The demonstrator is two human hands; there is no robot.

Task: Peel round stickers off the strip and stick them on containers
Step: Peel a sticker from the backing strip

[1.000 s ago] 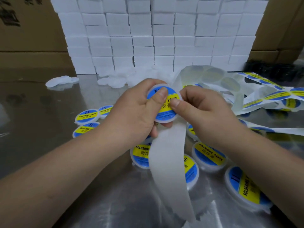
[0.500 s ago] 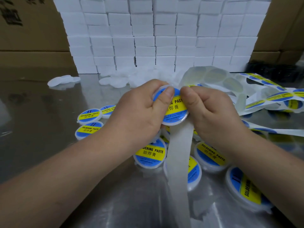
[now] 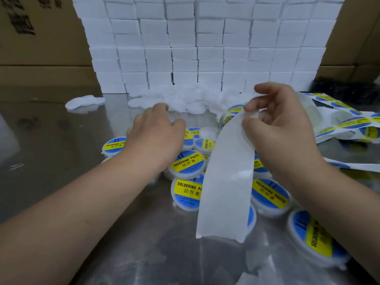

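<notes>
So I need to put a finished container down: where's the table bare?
Bare table left of the left hand, up to the white discs, and near the camera between the forearms. Crowded: labelled containers around the backing strip and right hand.

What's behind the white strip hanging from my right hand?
Labelled containers on the table, edges peeking out both sides. The strip, pinched by the right hand, hides their middles and how many.

The white strip (image 3: 226, 171) hangs down, bare. Round tubs (image 3: 317, 237) with blue and yellow stickers (image 3: 188, 163) lie flat, bunched together.
</notes>
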